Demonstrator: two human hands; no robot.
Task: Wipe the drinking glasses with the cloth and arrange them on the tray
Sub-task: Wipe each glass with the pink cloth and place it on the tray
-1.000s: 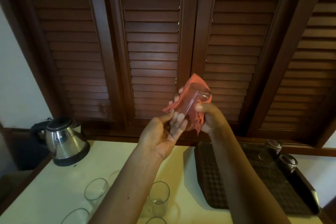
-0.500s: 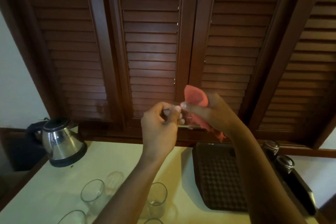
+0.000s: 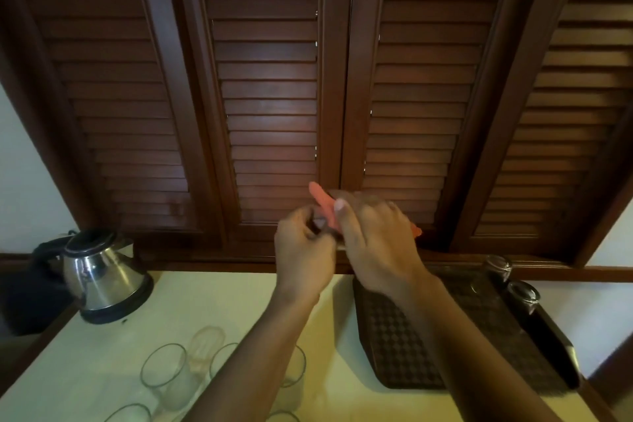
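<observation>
Both my hands are raised in front of the shutters. My left hand (image 3: pixel 303 257) has its fingers curled round the bottom end of a clear drinking glass (image 3: pixel 320 224), which is mostly hidden between the hands. My right hand (image 3: pixel 375 236) grips the orange cloth (image 3: pixel 323 204) wrapped over the glass. A dark woven tray (image 3: pixel 407 346) lies on the pale counter at the right, with two upturned glasses (image 3: pixel 496 267) at its far right side. Several upright glasses (image 3: pixel 164 375) stand on the counter at the lower left.
A steel electric kettle (image 3: pixel 102 279) sits at the counter's back left corner. Dark wooden louvred shutters (image 3: pixel 274 96) fill the wall behind. The counter (image 3: pixel 219 301) ends at a wooden edge on the left and at the tray on the right.
The glass has been turned over and lowered; my right hand now covers it from above with the cloth, and my left hand has closed round its lower end.
</observation>
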